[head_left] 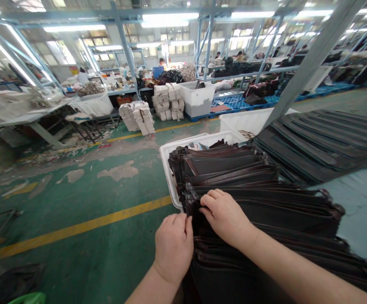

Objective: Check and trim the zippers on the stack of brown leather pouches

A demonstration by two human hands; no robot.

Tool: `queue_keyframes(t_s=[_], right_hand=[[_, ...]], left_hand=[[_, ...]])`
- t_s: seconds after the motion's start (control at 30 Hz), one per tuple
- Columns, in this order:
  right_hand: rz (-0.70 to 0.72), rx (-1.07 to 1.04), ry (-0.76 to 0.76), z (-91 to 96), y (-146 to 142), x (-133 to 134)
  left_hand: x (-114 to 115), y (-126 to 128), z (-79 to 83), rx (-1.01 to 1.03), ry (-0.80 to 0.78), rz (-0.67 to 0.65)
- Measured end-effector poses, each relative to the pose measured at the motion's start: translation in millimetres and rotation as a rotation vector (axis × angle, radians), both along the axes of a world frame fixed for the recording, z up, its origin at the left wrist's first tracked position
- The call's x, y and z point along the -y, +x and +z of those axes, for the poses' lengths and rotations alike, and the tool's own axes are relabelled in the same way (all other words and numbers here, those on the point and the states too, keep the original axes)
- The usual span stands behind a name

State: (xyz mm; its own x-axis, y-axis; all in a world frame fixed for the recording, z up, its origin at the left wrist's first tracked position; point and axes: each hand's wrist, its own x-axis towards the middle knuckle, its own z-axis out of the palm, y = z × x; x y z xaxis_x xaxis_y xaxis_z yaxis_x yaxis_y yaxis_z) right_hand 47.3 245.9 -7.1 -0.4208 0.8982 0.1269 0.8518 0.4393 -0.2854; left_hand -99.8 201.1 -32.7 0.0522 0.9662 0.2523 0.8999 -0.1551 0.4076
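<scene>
A tall stack of dark brown leather panels (259, 211) lies in front of me, its ragged ends fanned at the left. My left hand (174, 247) pinches those ends at the stack's near left corner. Just beside it, my right hand (224, 217) rests across the top panels, its fingers curled over the same edge. More of the stack runs under my right forearm. A white plastic bin (167, 169) sits beneath the far end, its contents mostly hidden by the leather.
A second stack of dark panels (322, 143) lies at the right on a pale blue table cover (360, 211). Left of me is a green floor (76, 202) with a yellow line. Farther off stand a white bin (246, 120), stacked white boxes (167, 101) and workbenches with people.
</scene>
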Motion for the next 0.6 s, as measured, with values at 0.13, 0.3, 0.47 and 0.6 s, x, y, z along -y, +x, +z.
queue_keyframes(t_s=[0.13, 0.3, 0.47, 0.6], right_hand=[[0.009, -0.048, -0.083, 0.1, -0.7, 8.3], [0.019, -0.204, -0.138, 4.1, -4.0, 20.5], [-0.014, -0.341, -0.185, 1.3, -5.6, 26.2], [-0.061, -0.546, -0.243, -11.5, -6.3, 26.3]], left_hand=[[-0.4, 0.6, 3.5, 0.196, -0.103, 0.078], [5.8, -1.3, 16.1, 0.539, -0.265, 0.08], [12.3, 1.6, 23.5, 0.557, -0.283, 0.13], [15.6, 4.8, 18.2, 0.627, -0.346, 0.135]])
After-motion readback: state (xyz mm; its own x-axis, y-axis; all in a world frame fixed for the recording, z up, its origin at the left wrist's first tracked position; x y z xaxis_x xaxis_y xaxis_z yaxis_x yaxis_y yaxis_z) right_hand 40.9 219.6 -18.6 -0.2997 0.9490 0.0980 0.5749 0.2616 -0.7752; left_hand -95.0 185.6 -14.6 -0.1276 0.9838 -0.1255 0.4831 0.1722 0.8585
